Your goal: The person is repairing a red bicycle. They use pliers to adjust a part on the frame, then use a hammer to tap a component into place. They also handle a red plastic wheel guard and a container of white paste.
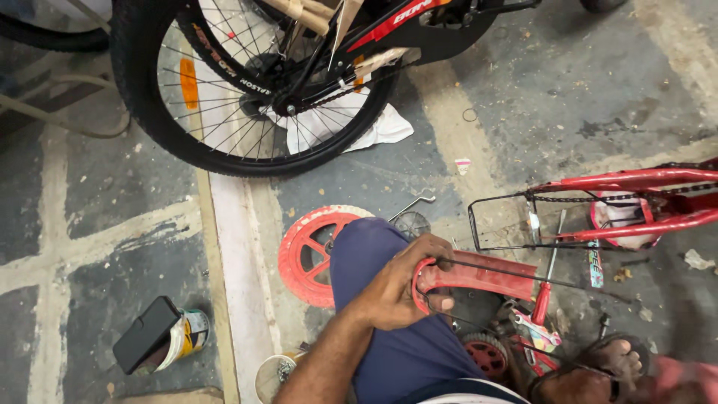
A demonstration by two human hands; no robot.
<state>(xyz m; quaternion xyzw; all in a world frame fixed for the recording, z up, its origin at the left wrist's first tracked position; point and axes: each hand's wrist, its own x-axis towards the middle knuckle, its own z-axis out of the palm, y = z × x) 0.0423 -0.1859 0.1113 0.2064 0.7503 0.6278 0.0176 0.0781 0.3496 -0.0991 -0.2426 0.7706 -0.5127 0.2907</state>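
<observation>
Left hand: we are closing our left hand (396, 288) around the curved end of a red mudguard (471, 275), thumb lying along its lower edge and fingers (422, 251) wrapped over the top; the grip is tight and full of nothing but the guard.
Mudguard: it is lying across our blue-clad knee (374, 262), reaching from the hand toward the right, with thin black wire stays (523, 275) running along and past it.
Right hand: we are not seeing it anywhere in the view, so we cannot be telling its grip.
Small red wheel: a red plastic spoked wheel (307, 254) is lying flat on the concrete floor (112, 224), partly hidden behind the knee.
Red frame: a small red bicycle frame (636, 202) with its chain and a black wire basket (501, 221) is lying on its side to the right, near the guard's far end.
Large bicycle: a black and red bicycle is standing at the top, its rear wheel (247, 82) resting over a white cloth (374, 127).
Lower left: a tin can (187, 337) is lying on the floor with a black phone (146, 333) leaning on it.
Lower right: a sandalled foot (598, 366) is resting beside a red-handled tool (542, 299) and a small training wheel (486, 355).
</observation>
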